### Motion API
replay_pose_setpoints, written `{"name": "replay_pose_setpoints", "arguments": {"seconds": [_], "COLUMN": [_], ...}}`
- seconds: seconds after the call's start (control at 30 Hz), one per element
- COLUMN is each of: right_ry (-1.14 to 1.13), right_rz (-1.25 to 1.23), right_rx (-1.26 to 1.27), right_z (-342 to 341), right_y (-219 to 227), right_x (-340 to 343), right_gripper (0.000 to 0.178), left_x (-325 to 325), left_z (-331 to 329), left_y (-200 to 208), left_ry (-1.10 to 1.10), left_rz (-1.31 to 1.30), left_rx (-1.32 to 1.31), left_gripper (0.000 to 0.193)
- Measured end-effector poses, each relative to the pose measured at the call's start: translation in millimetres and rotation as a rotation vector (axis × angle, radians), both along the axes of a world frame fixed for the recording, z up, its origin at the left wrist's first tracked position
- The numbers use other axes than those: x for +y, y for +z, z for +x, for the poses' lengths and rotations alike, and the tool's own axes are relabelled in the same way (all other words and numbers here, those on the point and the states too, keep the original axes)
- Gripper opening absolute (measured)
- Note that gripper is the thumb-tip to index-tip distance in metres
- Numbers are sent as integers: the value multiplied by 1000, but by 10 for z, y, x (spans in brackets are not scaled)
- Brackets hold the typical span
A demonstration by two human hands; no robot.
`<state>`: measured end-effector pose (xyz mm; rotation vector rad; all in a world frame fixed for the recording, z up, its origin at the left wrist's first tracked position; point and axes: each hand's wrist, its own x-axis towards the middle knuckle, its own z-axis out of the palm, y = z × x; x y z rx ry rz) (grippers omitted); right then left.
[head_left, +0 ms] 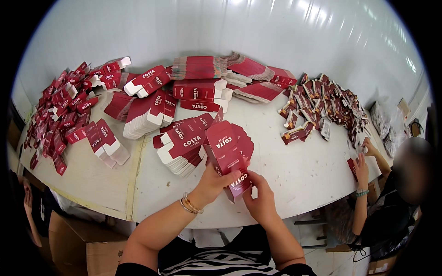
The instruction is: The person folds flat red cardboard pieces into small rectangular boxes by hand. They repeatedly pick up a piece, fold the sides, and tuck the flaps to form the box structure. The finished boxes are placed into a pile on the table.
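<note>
one red folding carton (224, 156) with white lettering is held over the near middle of the white table (276, 184), tilted, its top end pointing away from the person. the left hand (212, 185) grips its lower left side, thumb laid across the front panel, the other fingers mostly hidden; bracelets (189, 204) circle that wrist. the right hand (261, 195) holds the lower right edge with its fingers bent close in. whether the carton's far end is closed, i cannot tell.

just beyond it lies a fanned stack of flattened red cartons (182, 143) with white flaps. more stacked cartons (198, 68) sit along the wall. to the left spreads a loose heap of red cartons (62, 108); to the right, a pile of small dark red boxes (317, 101), with a co-worker's hand (363, 170) near its front end. a brown cardboard box (103, 257) stands below the table at left.
</note>
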<state>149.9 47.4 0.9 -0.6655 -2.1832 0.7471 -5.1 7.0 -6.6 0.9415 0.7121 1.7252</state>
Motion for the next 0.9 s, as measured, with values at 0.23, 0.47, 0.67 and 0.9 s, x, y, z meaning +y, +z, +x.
{"name": "replay_pose_setpoints", "arguments": {"seconds": [0.23, 0.47, 0.67, 0.9], "right_ry": [16, 65, 184, 233], "right_rz": [-132, -51, -76, -29], "right_rx": [256, 268, 479, 358], "right_z": [109, -53, -25, 97], "right_y": [111, 277, 195, 144], "right_x": [72, -103, -1, 110], "right_gripper": [63, 77, 66, 35], "left_x": [-12, -145, -138, -121], "left_z": [69, 165, 123, 86], "left_y": [-6, 105, -9, 41], "left_ry": [555, 188, 165, 180], "left_rz": [-115, 266, 263, 368], "left_rx": [421, 722, 736, 787], "left_gripper": [34, 87, 89, 74]}}
